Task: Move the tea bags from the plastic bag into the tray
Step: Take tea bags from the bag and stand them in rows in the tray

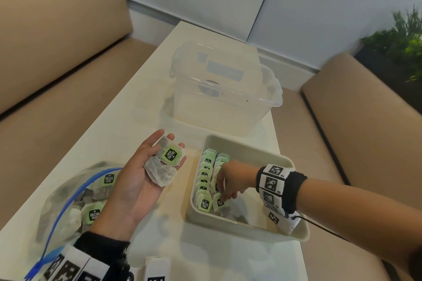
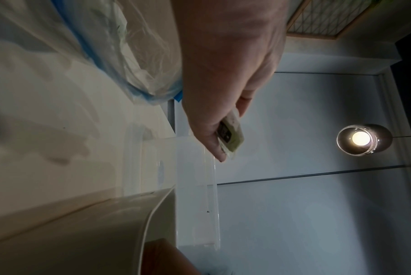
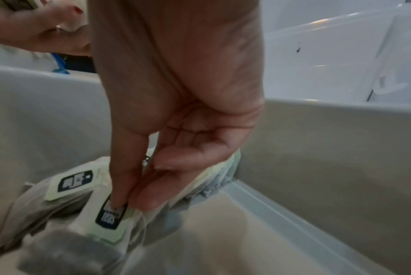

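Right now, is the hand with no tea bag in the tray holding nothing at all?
No, the left hand lies palm up with a small pile of tea bags on it.

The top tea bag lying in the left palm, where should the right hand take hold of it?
Pinch the top tea bag by its green tag end from above: it lies flat, label up, across the fingers of the open left hand, with that edge free.

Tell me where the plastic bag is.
In the head view, the plastic bag lies at the table's near left corner, beside the left hand, left of the tray.
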{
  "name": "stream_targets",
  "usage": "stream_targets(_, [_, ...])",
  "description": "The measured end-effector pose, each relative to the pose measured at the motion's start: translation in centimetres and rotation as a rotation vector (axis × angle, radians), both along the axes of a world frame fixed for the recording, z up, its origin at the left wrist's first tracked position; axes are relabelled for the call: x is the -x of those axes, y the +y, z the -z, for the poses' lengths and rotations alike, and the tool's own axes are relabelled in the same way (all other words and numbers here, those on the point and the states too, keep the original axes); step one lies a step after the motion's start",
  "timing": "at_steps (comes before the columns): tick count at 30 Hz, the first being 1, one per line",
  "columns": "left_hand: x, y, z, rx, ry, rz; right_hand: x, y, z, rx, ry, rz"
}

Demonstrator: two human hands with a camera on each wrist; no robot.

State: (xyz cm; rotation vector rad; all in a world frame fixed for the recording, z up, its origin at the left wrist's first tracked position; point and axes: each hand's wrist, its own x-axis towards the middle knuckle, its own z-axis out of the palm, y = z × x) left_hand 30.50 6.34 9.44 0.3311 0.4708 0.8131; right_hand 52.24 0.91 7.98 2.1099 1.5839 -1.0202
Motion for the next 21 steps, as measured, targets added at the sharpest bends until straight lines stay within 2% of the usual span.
stream_targets(6, [-0.1,-0.1,0.1,-0.009,0.006,0.004,-0.2,0.7,-0.9,-0.070,-0.092,-0.063])
stream_targets(17, [-0.1,0.0,0.4,-0.009,0.000,0.015,-0.6,0.4,-1.0,-0.100,-0.066,-0.016])
stream_targets(21, [-0.2,-0.1,0.5,-0.016,-0.008,0.024,-0.9,-0.2,-1.3,-0.079,-0.004,0.009])
